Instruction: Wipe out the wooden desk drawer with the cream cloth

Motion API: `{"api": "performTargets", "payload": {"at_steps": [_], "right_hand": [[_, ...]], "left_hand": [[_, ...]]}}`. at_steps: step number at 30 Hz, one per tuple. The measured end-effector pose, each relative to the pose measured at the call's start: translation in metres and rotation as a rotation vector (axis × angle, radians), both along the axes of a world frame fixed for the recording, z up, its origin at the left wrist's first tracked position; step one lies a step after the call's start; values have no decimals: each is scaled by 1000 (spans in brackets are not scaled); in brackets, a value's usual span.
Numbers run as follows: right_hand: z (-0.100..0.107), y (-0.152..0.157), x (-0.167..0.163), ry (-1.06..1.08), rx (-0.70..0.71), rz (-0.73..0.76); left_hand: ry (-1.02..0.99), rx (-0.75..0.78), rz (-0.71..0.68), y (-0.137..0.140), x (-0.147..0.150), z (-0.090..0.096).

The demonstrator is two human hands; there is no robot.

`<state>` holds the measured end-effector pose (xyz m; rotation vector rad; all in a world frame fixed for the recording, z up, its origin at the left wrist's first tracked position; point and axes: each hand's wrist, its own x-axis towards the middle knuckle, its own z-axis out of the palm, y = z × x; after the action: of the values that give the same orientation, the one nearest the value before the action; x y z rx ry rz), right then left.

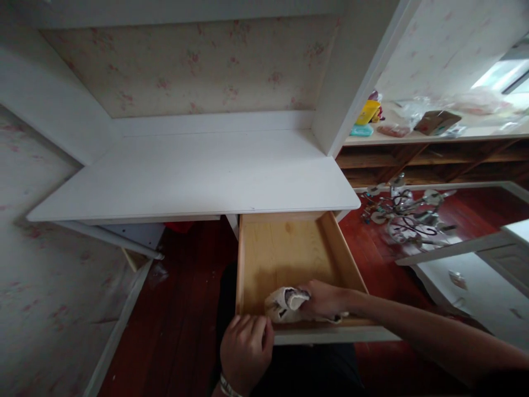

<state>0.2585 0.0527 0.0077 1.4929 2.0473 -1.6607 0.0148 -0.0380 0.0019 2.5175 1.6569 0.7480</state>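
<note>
Cloth [285,305] under right hand [324,300] in drawer [289,253]

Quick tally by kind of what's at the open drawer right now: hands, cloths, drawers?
Hands: 2, left hand gripping the front edge, right hand pressing the cloth
Crumpled off-white cloth: 1, on the drawer bottom near the front
Open pale wooden drawer: 1, under the white desk top
Total: 4
</note>
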Motion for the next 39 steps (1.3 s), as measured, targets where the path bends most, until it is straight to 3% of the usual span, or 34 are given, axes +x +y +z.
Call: {"api": "performTargets", "payload": {"at_steps": [2,6,8,12,16,21,26,30,32,35,39], "right_hand": [[-11,-3,-24,85,-1,-159],[-23,-1,-87,316,-244,-664],[-25,3,-118,448,-296,-812],[-32,25,-158,399,-195,-939],[-36,75,-165,273,-36,-927],[-28,128,-165,149,190,-804],[-17,96,-141,131,447,-536],[-17,68,-110,215,1162,145],[-26,74,-101,180,1342,368],[-51,100,-95,51,1437,452],[-77,135,-93,-142,1409,437]], "left_hand": [[-7,11,-5,0,0,0],[-26,36,-16,-1,-1,-2],[-43,53,-19,-1,-2,-4],[-96,80,-23,-2,-3,-8],[-129,73,7,-3,-3,-9],[-125,57,15,-5,-4,-12],[-94,96,-7,-3,-7,-17],[-64,121,5,-1,-4,-17],[-50,131,17,0,-2,-15],[-27,136,28,0,-1,-14],[-23,106,45,-2,-1,-15]]}}
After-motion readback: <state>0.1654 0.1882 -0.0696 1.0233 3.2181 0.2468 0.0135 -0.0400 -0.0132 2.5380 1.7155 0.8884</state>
